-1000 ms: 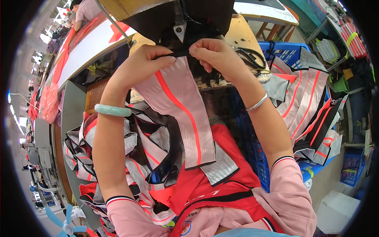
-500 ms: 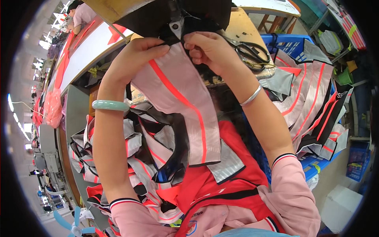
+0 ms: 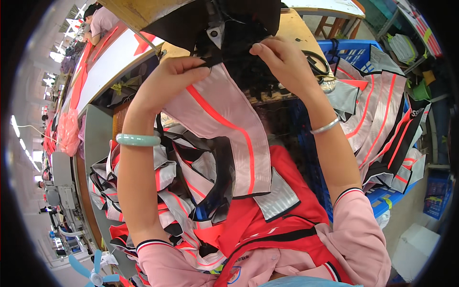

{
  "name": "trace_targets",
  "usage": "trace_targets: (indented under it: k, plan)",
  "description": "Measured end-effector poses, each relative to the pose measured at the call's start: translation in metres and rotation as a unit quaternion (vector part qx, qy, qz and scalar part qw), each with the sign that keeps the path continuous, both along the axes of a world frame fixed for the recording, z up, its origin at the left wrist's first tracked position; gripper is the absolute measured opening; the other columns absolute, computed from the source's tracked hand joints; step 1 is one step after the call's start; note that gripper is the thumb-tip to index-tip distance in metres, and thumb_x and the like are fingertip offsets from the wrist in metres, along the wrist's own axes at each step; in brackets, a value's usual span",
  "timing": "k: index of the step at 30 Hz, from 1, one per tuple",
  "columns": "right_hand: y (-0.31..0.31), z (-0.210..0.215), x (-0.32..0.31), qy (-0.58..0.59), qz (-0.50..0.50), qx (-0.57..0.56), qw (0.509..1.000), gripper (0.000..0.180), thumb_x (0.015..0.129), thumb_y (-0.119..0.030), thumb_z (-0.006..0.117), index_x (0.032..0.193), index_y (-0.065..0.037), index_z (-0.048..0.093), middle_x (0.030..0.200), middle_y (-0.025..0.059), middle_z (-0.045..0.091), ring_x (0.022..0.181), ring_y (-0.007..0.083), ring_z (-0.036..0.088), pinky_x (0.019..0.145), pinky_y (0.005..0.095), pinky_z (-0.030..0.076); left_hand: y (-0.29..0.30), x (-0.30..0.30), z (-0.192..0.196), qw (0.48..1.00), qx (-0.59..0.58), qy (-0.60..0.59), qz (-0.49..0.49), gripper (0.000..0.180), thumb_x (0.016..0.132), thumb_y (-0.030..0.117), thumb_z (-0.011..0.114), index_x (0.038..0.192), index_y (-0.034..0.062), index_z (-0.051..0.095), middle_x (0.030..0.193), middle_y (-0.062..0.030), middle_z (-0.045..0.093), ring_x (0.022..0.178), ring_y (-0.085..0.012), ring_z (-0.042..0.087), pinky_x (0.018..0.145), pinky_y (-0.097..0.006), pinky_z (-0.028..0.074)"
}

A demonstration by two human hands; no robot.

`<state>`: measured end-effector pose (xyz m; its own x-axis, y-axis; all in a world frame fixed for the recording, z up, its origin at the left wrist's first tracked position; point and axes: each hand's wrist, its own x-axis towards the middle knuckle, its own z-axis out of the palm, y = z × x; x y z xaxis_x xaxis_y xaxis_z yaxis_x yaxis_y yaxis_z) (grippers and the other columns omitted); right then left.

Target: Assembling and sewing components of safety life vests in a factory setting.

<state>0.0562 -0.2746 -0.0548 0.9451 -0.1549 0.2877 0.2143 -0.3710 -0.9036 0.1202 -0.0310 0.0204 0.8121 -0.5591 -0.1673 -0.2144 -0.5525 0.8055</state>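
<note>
Nearest, a red apron (image 3: 306,205) covers the lap, and on it lie a silver-grey panel (image 3: 277,200) and, overlapping it, the black-edged lower end of a pale strip (image 3: 222,107) with a red stripe. The strip rises to the near edge of the desk (image 3: 302,32). To its left sits a heap of grey, black and red-striped pieces (image 3: 165,173); to the right, a blue basket (image 3: 356,56) holds similar pieces. The left hand (image 3: 177,79) pinches the strip's upper end, black trim showing beyond the thumb. The right hand (image 3: 287,60), apart from the strip, has thumb and forefinger drawn together; whether these fingers hold anything cannot be told. Behind the hands stands a dark machine (image 3: 248,19). Farther left, a person (image 3: 103,21) leans at a white-topped table (image 3: 107,62).
</note>
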Motion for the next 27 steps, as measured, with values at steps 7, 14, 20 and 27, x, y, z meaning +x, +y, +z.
trace_targets:
  k: [7, 14, 20, 27]
  plan:
    - [0.025, 0.011, -0.021, 0.034, 0.108, 0.108, 0.988, 0.025, 0.086, -0.023, 0.066, 0.094, 0.001, 0.067, 0.074, 0.0008, 0.063, 0.069, 0.0067, 0.053, 0.064, 0.0236, 0.045, -0.004, -0.013, 0.002, 0.999, 0.017, 0.000, -0.032, 0.041, 0.083, 0.027, 0.068, 0.108, -0.0056, 0.064, 0.090, -0.0022, 0.064, 0.084, -0.0086, 0.057, 0.079, -0.022, 0.044]
    - [0.024, 0.006, 0.014, -0.004, 0.068, 0.174, 0.982, 0.023, 0.086, -0.024, 0.063, 0.093, -0.002, 0.068, 0.075, -0.0018, 0.060, 0.071, 0.0059, 0.051, 0.065, 0.0217, 0.042, -0.004, 0.011, 0.003, 0.999, 0.035, -0.015, 0.005, 0.046, 0.082, 0.030, 0.069, 0.112, -0.0044, 0.064, 0.095, -0.0045, 0.066, 0.087, -0.0113, 0.058, 0.082, -0.024, 0.044]
    - [0.024, 0.013, 0.020, -0.004, 0.092, 0.266, 0.960, 0.017, 0.086, -0.022, 0.063, 0.089, -0.006, 0.067, 0.068, -0.0035, 0.054, 0.062, 0.0046, 0.046, 0.057, 0.0202, 0.037, -0.005, 0.016, 0.010, 0.999, 0.027, -0.035, 0.015, 0.051, 0.081, 0.032, 0.069, 0.115, -0.0047, 0.062, 0.099, -0.0061, 0.067, 0.090, -0.0137, 0.060, 0.084, -0.025, 0.045]
    - [0.015, 0.010, 0.014, -0.033, 0.095, 0.331, 0.938, 0.022, 0.088, -0.025, 0.063, 0.089, -0.003, 0.066, 0.070, -0.0018, 0.055, 0.059, 0.0056, 0.045, 0.054, 0.0199, 0.037, -0.006, 0.013, 0.014, 0.998, 0.018, -0.035, 0.047, 0.036, 0.084, 0.024, 0.069, 0.110, -0.0006, 0.065, 0.094, -0.0012, 0.066, 0.086, -0.0089, 0.059, 0.081, -0.023, 0.045]
